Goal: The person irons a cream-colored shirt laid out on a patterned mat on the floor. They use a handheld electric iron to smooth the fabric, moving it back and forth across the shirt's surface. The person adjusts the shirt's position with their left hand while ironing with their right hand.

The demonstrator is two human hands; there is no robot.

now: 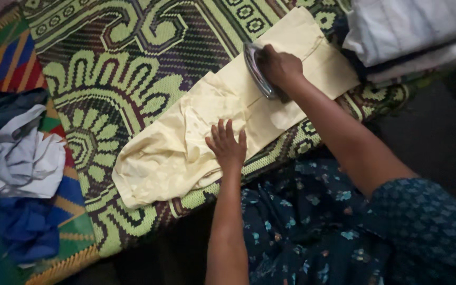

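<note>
My right hand point(281, 67) was closed around the iron point(259, 71), which sat on the pale yellow garment point(196, 126) spread across the green patterned mat point(106, 79). My left hand point(227, 145) lay open and flat on the cloth just beside it. I judged 1 risk: the iron could scorch the fabric or touch those fingers.

1 head view, steep downward, close over mat point(133, 68).

place: home | cues: patterned woven floor mat point(133, 68); loose clothes heaps point(22, 158); folded laundry stack point(407, 26)
</note>
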